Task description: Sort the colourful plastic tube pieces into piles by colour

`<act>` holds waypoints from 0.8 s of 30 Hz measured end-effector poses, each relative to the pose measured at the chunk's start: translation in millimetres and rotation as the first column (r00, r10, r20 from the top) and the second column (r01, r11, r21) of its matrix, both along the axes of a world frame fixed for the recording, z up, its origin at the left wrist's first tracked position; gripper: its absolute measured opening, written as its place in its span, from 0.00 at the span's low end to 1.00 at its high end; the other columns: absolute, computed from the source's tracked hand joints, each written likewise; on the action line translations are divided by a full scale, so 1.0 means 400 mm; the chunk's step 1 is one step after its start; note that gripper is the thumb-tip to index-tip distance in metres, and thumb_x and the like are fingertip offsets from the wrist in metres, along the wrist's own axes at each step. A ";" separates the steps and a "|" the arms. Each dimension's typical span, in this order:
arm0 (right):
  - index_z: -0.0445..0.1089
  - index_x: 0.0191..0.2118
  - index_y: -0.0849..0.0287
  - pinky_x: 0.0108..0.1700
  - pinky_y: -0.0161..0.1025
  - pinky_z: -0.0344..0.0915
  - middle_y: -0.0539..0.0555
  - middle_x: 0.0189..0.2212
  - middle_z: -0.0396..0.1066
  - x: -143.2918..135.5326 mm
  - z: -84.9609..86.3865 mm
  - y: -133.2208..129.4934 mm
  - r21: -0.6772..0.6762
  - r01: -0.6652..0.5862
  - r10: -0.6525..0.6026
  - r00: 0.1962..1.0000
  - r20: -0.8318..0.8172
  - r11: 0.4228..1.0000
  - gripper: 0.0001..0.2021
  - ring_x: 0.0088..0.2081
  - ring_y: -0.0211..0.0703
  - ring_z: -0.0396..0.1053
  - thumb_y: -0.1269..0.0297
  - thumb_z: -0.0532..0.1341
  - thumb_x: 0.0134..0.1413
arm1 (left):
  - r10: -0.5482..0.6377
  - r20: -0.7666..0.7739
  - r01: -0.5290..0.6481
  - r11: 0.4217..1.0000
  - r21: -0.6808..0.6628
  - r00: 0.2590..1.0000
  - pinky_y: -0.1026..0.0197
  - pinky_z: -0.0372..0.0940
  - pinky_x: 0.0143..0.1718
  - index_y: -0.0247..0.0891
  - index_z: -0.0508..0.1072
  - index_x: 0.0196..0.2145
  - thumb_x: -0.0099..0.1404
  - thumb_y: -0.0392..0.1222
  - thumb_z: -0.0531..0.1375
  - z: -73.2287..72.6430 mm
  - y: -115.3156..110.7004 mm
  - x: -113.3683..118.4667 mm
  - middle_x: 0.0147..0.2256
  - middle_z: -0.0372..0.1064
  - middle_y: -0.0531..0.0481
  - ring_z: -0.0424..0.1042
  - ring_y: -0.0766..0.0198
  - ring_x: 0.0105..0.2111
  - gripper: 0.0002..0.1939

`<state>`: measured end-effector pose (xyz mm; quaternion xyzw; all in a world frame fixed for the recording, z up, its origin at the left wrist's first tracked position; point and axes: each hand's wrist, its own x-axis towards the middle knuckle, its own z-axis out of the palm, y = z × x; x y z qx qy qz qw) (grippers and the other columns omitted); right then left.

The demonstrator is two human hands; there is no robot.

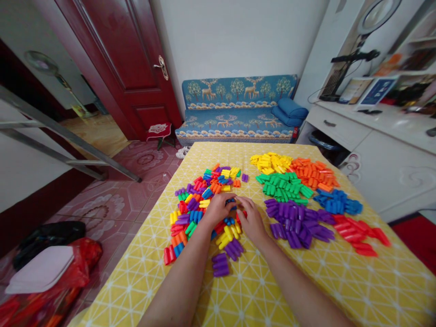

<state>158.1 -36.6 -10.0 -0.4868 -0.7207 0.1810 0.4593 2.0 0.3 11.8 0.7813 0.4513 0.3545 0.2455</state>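
Note:
My left hand (218,210) is over the mixed pile, its fingers curled round a small blue plastic piece (231,201). My right hand (252,219) meets it from the right, with bent fingertips at the same blue piece; the fingers partly hide it. Under and around my hands lie ribbed plastic building pieces of mixed colours (194,204). Close to my wrists are yellow pieces (227,236) and purple pieces (220,265). A red piece shows partly beside my right thumb.
Sorted heaps lie on the right: yellow (270,162), orange (313,172), green (284,186), blue (337,201), purple (296,222) and red (361,234). A yellow patterned cloth (136,281) covers the table. Beyond stands a blue sofa (235,118); a white cabinet (391,159) is at right.

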 end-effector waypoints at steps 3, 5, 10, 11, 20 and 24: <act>0.67 0.53 0.54 0.57 0.51 0.64 0.57 0.50 0.69 -0.010 -0.027 0.005 -0.030 -0.022 0.019 0.995 -0.093 0.999 0.24 0.53 0.47 0.66 0.75 0.53 0.49 | 0.067 0.130 -0.063 0.997 -0.033 0.989 0.60 0.70 0.42 0.37 0.72 0.52 0.60 0.32 0.61 -0.005 0.004 0.002 0.43 0.76 0.46 0.75 0.62 0.36 0.21; 0.67 0.52 0.54 0.56 0.50 0.64 0.56 0.50 0.69 -0.005 -0.030 0.001 -0.041 -0.060 0.053 0.985 -0.163 0.997 0.24 0.53 0.46 0.67 0.76 0.53 0.47 | 0.091 0.185 -0.085 0.995 -0.043 0.979 0.60 0.71 0.40 0.37 0.71 0.53 0.60 0.32 0.61 -0.008 0.007 0.002 0.44 0.76 0.45 0.75 0.64 0.34 0.21; 0.68 0.49 0.55 0.53 0.47 0.66 0.55 0.48 0.70 0.004 -0.019 -0.009 -0.094 -0.114 0.088 0.965 -0.245 0.989 0.22 0.50 0.45 0.69 0.76 0.53 0.48 | 0.105 0.183 -0.109 0.994 0.012 0.977 0.57 0.71 0.46 0.37 0.75 0.47 0.62 0.31 0.58 -0.005 0.009 0.002 0.47 0.75 0.44 0.75 0.60 0.43 0.15; 0.69 0.47 0.54 0.55 0.48 0.65 0.55 0.49 0.69 0.004 -0.018 -0.010 -0.086 -0.121 0.101 0.971 -0.215 0.989 0.20 0.52 0.46 0.67 0.76 0.53 0.48 | 0.102 0.177 -0.110 0.993 0.031 0.979 0.57 0.70 0.47 0.37 0.75 0.46 0.63 0.30 0.57 -0.004 0.008 0.002 0.46 0.75 0.44 0.75 0.60 0.44 0.15; 0.73 0.46 0.54 0.55 0.46 0.65 0.56 0.46 0.68 0.000 -0.011 -0.021 -0.040 -0.086 0.080 0.988 -0.132 0.995 0.16 0.51 0.46 0.67 0.73 0.56 0.52 | 0.058 0.147 -0.071 0.994 0.083 0.987 0.57 0.69 0.48 0.36 0.76 0.44 0.63 0.29 0.57 0.001 0.005 0.000 0.44 0.76 0.45 0.74 0.60 0.46 0.14; 0.73 0.45 0.54 0.52 0.46 0.66 0.56 0.44 0.69 0.020 0.023 -0.036 0.041 0.045 -0.040 0.991 -0.129 0.998 0.13 0.48 0.46 0.68 0.69 0.57 0.56 | 0.069 0.146 -0.077 0.996 0.045 0.987 0.60 0.70 0.42 0.37 0.76 0.44 0.62 0.28 0.57 -0.009 0.007 0.000 0.42 0.76 0.45 0.75 0.61 0.41 0.15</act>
